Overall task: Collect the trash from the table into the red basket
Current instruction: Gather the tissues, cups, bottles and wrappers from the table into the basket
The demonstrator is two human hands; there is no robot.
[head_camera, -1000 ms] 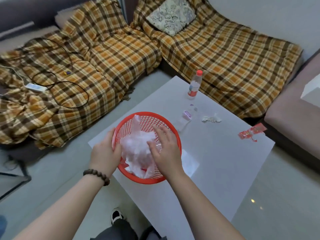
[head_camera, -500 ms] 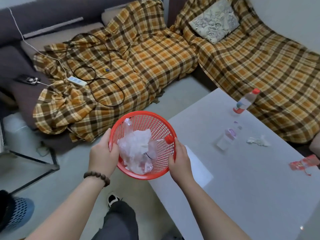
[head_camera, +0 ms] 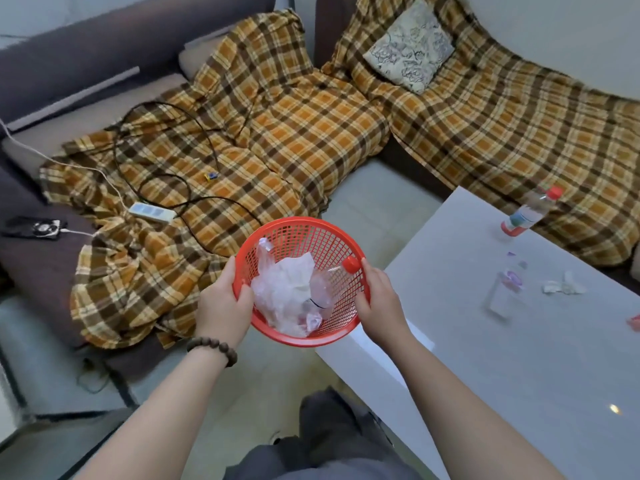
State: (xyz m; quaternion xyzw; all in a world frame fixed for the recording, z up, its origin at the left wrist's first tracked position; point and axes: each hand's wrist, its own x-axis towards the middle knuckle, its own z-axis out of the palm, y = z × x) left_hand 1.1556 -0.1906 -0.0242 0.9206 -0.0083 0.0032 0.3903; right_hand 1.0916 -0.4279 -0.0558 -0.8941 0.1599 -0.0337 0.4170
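Note:
The red mesh basket (head_camera: 304,230) hangs in the air left of the white table (head_camera: 519,358), off its near-left corner. My left hand (head_camera: 225,306) grips its left rim and my right hand (head_camera: 379,296) grips its right rim. Inside lie crumpled clear plastic (head_camera: 280,296) and a crushed bottle with a red cap (head_camera: 350,264). On the table lie a clear bottle with a red cap (head_camera: 526,214), a small clear container with a purple lid (head_camera: 504,289), a crumpled white tissue (head_camera: 564,287) and a red wrapper (head_camera: 635,320) at the right edge.
Sofas draped in orange plaid blankets (head_camera: 277,133) wrap the left and far sides. A white power strip (head_camera: 150,212) with black cables and a dark device (head_camera: 34,227) lie on the left sofa. A patterned cushion (head_camera: 410,50) sits at the back. My knees (head_camera: 329,445) are below.
The basket was lifted off the table and carried left, past the table's edge. My right hand went from pressing the plastic inside to gripping the right rim.

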